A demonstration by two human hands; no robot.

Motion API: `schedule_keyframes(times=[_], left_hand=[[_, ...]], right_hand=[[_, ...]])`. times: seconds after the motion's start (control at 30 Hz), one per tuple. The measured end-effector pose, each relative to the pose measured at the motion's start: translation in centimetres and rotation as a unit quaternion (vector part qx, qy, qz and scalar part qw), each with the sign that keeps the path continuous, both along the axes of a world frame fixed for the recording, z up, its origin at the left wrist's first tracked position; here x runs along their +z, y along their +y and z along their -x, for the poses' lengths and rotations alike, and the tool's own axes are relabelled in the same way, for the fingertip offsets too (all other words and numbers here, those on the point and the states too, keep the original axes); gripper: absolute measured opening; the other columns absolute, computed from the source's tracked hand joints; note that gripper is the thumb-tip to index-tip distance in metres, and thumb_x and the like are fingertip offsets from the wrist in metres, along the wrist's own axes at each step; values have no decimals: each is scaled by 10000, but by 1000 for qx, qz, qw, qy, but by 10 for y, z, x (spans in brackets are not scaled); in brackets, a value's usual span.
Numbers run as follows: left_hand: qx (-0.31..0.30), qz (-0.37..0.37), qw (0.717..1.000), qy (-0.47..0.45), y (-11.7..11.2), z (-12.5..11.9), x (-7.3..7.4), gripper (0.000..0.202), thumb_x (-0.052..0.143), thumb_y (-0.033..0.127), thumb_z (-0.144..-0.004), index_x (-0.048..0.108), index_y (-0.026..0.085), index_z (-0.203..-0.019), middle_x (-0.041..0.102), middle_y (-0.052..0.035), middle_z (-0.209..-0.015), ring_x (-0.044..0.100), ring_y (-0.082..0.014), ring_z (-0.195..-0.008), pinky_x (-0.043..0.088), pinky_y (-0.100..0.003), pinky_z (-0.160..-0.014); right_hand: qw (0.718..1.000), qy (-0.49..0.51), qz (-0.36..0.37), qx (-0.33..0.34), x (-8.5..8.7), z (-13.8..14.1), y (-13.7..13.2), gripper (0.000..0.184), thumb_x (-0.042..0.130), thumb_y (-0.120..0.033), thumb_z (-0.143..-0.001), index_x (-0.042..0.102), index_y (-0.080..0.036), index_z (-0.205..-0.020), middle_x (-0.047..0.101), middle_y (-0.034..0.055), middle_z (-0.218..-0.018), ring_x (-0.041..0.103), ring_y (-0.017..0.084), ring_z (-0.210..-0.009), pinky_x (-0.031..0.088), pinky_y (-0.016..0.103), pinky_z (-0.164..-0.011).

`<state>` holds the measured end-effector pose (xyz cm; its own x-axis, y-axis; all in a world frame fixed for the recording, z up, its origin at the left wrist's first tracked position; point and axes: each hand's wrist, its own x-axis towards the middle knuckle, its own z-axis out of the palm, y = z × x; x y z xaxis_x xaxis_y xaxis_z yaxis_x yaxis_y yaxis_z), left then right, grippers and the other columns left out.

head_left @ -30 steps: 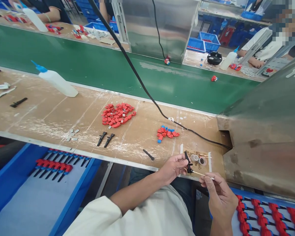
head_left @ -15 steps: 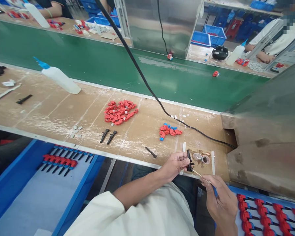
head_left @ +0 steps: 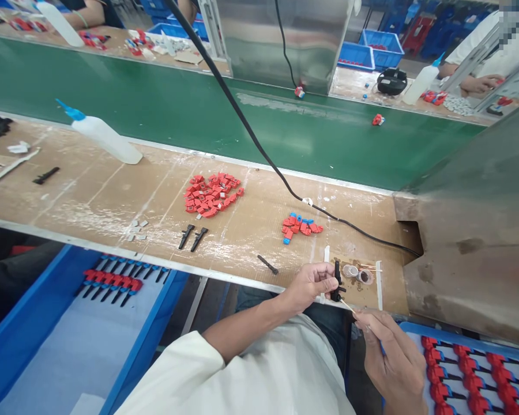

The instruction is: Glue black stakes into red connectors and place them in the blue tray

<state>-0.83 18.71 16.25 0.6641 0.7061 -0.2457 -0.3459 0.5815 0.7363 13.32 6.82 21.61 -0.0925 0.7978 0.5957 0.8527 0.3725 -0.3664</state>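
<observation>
My left hand (head_left: 312, 286) pinches a black plastic toy-gun-shaped part (head_left: 337, 271) upright over the table's front edge. Between the fingertips of my right hand (head_left: 393, 354) is a thin wooden stick (head_left: 347, 305), its tip against the lower end of the black part. Just behind them sit two small cups, a pale one (head_left: 350, 271) and one with dark contents (head_left: 365, 277), on a stained cardboard patch. A single black part (head_left: 268, 264) lies left of my left hand, and two more black parts (head_left: 192, 237) lie farther left.
Red pieces (head_left: 214, 195) and red-blue pieces (head_left: 301, 226) lie heaped on the table. A white bottle (head_left: 106, 138) leans at the back left. A black cable (head_left: 259, 147) crosses to the metal panel (head_left: 462, 248). Blue trays (head_left: 155, 323) flank me. Co-workers sit beyond the green belt (head_left: 177, 104).
The view has shifted slightly. Both hands keep their grips, and the stick's tip stays at the lower end of the black part. Across the belt, a co-worker's hand has risen a little.
</observation>
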Motion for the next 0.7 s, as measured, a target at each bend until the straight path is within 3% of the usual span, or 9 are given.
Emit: schedule_keyframes(times=[0.27, 0.43, 0.7], left_hand=[[61, -25, 998, -8, -3, 2, -9, 521, 859, 612, -659, 687, 138, -792, 665, -27, -678, 572, -120, -586, 453, -247, -598], [116, -40, 992, -11, -9, 1, -9, 464, 847, 579, -705, 727, 150, -834, 713, -48, -721, 635, -157, -665, 521, -282, -684], [181, -76, 981, -6, -16, 0, -7, 379, 815, 526, -772, 752, 158, -835, 737, -58, -784, 673, -170, -706, 576, -299, -705]], right_hand=[[999, -25, -22, -18, 1, 6, 0, 213, 611, -20, -957, 681, -164, -1096, 755, 55, -893, 736, 156, -803, 597, 255, -725], [996, 12, -62, -55, -9, 11, 1, 237, 644, -11, -930, 690, -164, -1105, 769, 47, -877, 740, 151, -767, 601, 240, -674], [988, 59, -99, -105, -22, 24, 3, 260, 670, -23, -916, 694, -175, -1124, 771, 20, -833, 742, 158, -721, 605, 244, -632]])
